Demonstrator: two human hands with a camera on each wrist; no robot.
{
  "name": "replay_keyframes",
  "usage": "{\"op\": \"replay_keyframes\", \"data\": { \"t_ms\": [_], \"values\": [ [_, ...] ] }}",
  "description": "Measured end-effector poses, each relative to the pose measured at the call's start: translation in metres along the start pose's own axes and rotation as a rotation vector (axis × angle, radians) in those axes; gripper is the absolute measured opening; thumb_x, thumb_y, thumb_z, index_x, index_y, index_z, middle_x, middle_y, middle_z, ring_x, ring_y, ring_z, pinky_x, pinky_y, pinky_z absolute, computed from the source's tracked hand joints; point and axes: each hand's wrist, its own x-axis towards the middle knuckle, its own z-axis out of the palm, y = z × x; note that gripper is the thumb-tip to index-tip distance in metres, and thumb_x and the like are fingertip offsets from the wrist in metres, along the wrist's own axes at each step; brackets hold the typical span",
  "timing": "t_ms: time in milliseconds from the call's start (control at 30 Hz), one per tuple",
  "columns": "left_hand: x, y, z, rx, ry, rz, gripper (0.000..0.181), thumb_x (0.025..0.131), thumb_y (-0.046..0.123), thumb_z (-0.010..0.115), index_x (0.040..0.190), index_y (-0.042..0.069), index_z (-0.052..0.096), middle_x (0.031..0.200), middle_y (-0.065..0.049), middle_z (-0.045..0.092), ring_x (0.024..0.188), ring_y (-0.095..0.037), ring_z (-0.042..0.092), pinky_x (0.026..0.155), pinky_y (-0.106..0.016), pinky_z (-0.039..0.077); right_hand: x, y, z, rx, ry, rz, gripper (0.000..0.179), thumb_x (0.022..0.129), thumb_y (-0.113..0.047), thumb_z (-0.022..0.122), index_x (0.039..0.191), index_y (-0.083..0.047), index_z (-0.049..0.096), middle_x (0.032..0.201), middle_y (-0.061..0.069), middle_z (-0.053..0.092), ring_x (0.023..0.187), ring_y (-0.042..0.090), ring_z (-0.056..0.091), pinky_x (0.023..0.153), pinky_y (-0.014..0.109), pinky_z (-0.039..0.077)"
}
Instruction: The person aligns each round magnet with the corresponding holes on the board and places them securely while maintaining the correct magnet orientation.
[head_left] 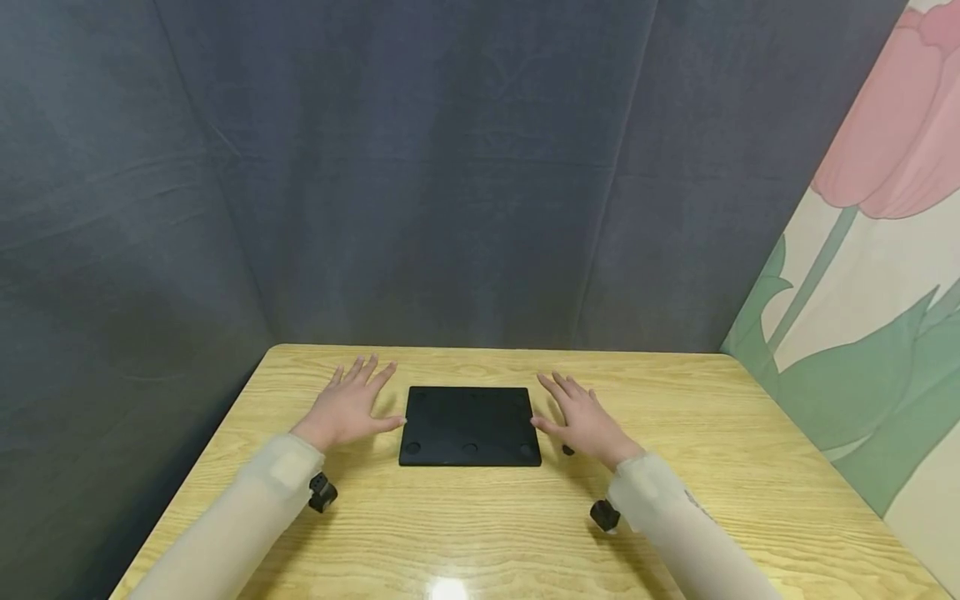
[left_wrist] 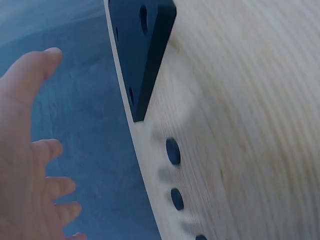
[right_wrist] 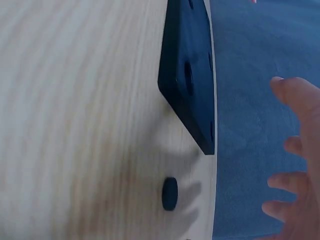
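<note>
A flat black rectangular board (head_left: 470, 421) with round recesses lies on the wooden table. To its left hovers my left hand (head_left: 348, 411), fingers spread and thumb tip beside the board's edge. My right hand (head_left: 581, 421) mirrors it on the other side, fingers apart and nothing held. Small black discs lie on the table under the hands. In the left wrist view one disc (left_wrist: 173, 151) sits near the board's corner, a second disc (left_wrist: 177, 199) beyond it. The right wrist view has another black disc (right_wrist: 170, 194) near the hand's shadow.
The light wooden table (head_left: 450, 533) ends at the back against a dark blue-grey curtain (head_left: 450, 175). At the right rises a wall (head_left: 847, 333) painted with a pink tulip. Black wrist cameras hang under both sleeves.
</note>
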Motion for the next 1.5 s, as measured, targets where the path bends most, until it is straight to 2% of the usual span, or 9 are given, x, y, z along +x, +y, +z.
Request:
{"op": "replay_keyframes", "data": {
  "t_ms": [167, 300, 533, 667, 933, 1167, 1400, 1500],
  "values": [
    [-0.002, 0.011, 0.000, -0.030, -0.035, 0.052, 0.090, 0.079, 0.068, 0.052, 0.149, 0.019, 0.022, 0.152, -0.015, 0.015, 0.138, -0.036, 0.013, 0.108, -0.056, 0.013, -0.004, -0.003, 0.005, 0.036, -0.042, -0.053, 0.075, 0.088, -0.049, 0.056, 0.148, -0.017, 0.024, 0.150, 0.014, 0.023, 0.135, 0.037, 0.022, 0.105, 0.061, 0.016],
    [-0.004, 0.018, 0.003, -0.043, -0.084, 0.076, 0.087, 0.080, 0.065, 0.054, 0.148, 0.018, 0.024, 0.152, -0.015, 0.016, 0.138, -0.036, 0.014, 0.108, -0.056, 0.013, -0.007, -0.006, 0.008, 0.065, -0.080, -0.062, 0.075, 0.087, -0.050, 0.056, 0.148, -0.019, 0.025, 0.150, 0.013, 0.023, 0.136, 0.034, 0.024, 0.107, 0.057, 0.016],
    [-0.008, 0.028, 0.009, -0.047, -0.212, 0.060, 0.087, 0.080, 0.067, 0.051, 0.148, 0.020, 0.025, 0.152, -0.014, 0.015, 0.138, -0.034, 0.015, 0.109, -0.055, 0.012, -0.010, -0.009, 0.014, 0.069, -0.135, -0.017, 0.078, 0.084, -0.053, 0.059, 0.148, -0.024, 0.024, 0.151, 0.011, 0.023, 0.135, 0.032, 0.026, 0.109, 0.053, 0.016],
    [-0.010, 0.031, 0.011, -0.059, -0.256, 0.057, 0.088, 0.078, 0.069, 0.051, 0.147, 0.020, 0.026, 0.152, -0.013, 0.017, 0.138, -0.033, 0.017, 0.109, -0.054, 0.013, -0.011, -0.012, 0.015, 0.087, -0.166, -0.006, 0.080, 0.083, -0.054, 0.060, 0.148, -0.022, 0.024, 0.150, 0.012, 0.023, 0.135, 0.033, 0.026, 0.109, 0.053, 0.015],
    [-0.014, 0.033, 0.016, -0.050, -0.278, 0.051, 0.090, 0.077, 0.071, 0.051, 0.148, 0.020, 0.025, 0.151, -0.013, 0.020, 0.138, -0.032, 0.019, 0.109, -0.053, 0.016, -0.014, -0.011, 0.020, 0.061, -0.192, -0.022, 0.084, 0.081, -0.056, 0.061, 0.148, -0.018, 0.026, 0.147, 0.015, 0.029, 0.133, 0.034, 0.029, 0.108, 0.055, 0.016],
    [-0.015, 0.031, 0.021, -0.044, -0.289, 0.048, 0.090, 0.077, 0.070, 0.051, 0.147, 0.020, 0.027, 0.150, -0.015, 0.022, 0.137, -0.034, 0.021, 0.107, -0.055, 0.018, -0.016, -0.007, 0.026, 0.042, -0.209, -0.026, 0.086, 0.079, -0.061, 0.058, 0.148, -0.020, 0.025, 0.147, 0.014, 0.029, 0.133, 0.033, 0.030, 0.108, 0.054, 0.018],
    [-0.015, 0.028, 0.021, -0.074, -0.308, 0.035, 0.092, 0.076, 0.071, 0.052, 0.148, 0.019, 0.026, 0.150, -0.015, 0.023, 0.136, -0.032, 0.024, 0.107, -0.054, 0.021, -0.017, -0.009, 0.027, 0.095, -0.248, 0.028, 0.086, 0.078, -0.059, 0.062, 0.148, -0.025, 0.024, 0.150, 0.011, 0.025, 0.134, 0.035, 0.026, 0.102, 0.054, 0.030],
    [-0.014, 0.026, 0.023, -0.082, -0.314, 0.028, 0.093, 0.076, 0.072, 0.051, 0.148, 0.020, 0.025, 0.150, -0.013, 0.024, 0.136, -0.031, 0.025, 0.107, -0.053, 0.022, -0.016, -0.010, 0.026, 0.107, -0.256, 0.036, 0.086, 0.079, -0.057, 0.063, 0.148, -0.025, 0.024, 0.150, 0.011, 0.024, 0.135, 0.034, 0.025, 0.101, 0.054, 0.031]
  ]
}}
